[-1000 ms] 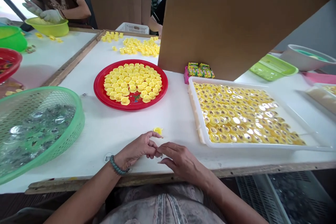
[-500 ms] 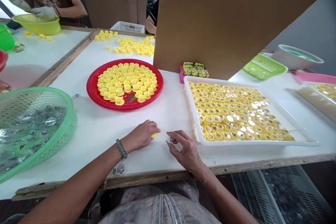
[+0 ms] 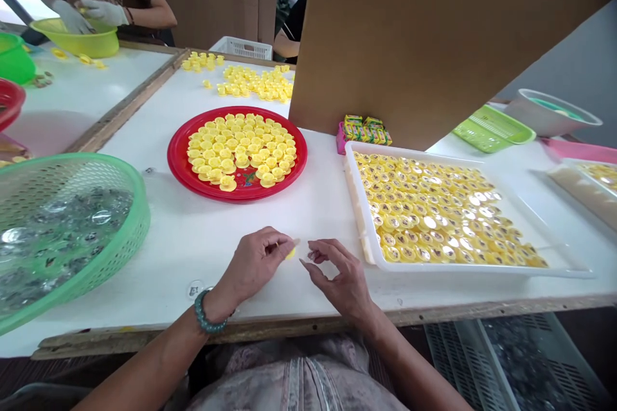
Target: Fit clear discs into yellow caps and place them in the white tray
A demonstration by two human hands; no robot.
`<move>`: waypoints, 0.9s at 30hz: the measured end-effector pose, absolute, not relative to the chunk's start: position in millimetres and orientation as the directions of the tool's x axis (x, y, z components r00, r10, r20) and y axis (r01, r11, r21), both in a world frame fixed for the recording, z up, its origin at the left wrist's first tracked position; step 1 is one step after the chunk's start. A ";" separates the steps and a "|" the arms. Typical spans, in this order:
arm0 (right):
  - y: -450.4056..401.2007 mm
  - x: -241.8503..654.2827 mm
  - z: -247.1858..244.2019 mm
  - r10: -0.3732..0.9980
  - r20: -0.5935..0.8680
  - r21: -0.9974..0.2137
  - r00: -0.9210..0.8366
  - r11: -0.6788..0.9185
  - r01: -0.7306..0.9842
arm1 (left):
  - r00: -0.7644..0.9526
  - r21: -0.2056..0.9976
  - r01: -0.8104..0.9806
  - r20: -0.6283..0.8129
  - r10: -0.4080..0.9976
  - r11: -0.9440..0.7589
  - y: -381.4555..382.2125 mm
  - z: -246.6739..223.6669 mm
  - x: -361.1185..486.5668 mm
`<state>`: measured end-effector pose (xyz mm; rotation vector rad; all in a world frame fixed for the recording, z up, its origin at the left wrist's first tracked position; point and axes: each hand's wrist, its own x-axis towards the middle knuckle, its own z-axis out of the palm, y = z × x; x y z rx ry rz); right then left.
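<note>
My left hand [image 3: 255, 264], with a green bead bracelet [image 3: 208, 313] at its wrist, pinches a small yellow plastic part [image 3: 290, 253] just above the table. Facing it, my right hand [image 3: 340, 273] has its fingers curled, with a small clear disc [image 3: 312, 256] partly hidden among the fingertips. Beyond my hands, a red round tray [image 3: 179, 170] carries many yellow hat-shaped parts [image 3: 231, 148]. To the right, a white tray [image 3: 360, 205] is filled with yellow parts topped by shiny printed discs [image 3: 409, 205]. A clear printed disc [image 3: 195, 289] lies beside my left wrist.
A green basket [image 3: 137, 218] of clear discs stands at left. A tall cardboard panel [image 3: 385, 38] rises behind the small boxes [image 3: 369, 131]. Loose yellow parts [image 3: 260, 82] lie at the back. Across the table, a gloved co-worker [image 3: 106, 11] works over a yellow basin [image 3: 81, 45].
My left hand has turned and moved slightly, bringing the yellow part closer to my right hand. The view has shifted a little. The co-worker's gloved hands have lowered into the basin.
</note>
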<state>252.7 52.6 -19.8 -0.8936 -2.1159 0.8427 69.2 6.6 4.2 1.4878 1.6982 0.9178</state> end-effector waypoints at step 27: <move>37.4 235.0 -32.8 0.612 0.439 -0.513 -0.658 0.772 0.376 | -0.035 0.955 0.040 -0.291 0.956 0.293 0.8 -16.9 62.6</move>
